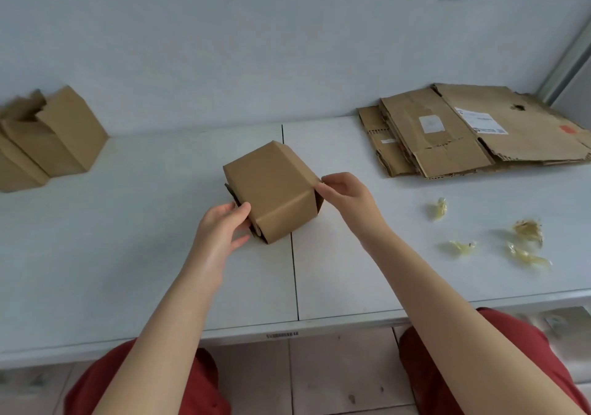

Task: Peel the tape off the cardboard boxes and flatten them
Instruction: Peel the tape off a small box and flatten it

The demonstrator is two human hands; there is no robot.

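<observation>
Box [271, 190] sits mid-counter [128, 254], at twelve o'clock from me. My left hand [224, 226] grips its seven-o'clock end. My right hand [343, 190] pinches its three-o'clock edge, I think hunting a tape end. Peeling step, I judge; next needs a steady pull while bracing.

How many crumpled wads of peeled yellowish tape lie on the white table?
4 crumpled yellowish tape wads, all on the right of the white table: one nearest the flattened brown cardboard pile, one farther right, two nearer the front edge. More could hide under the pile.
</observation>
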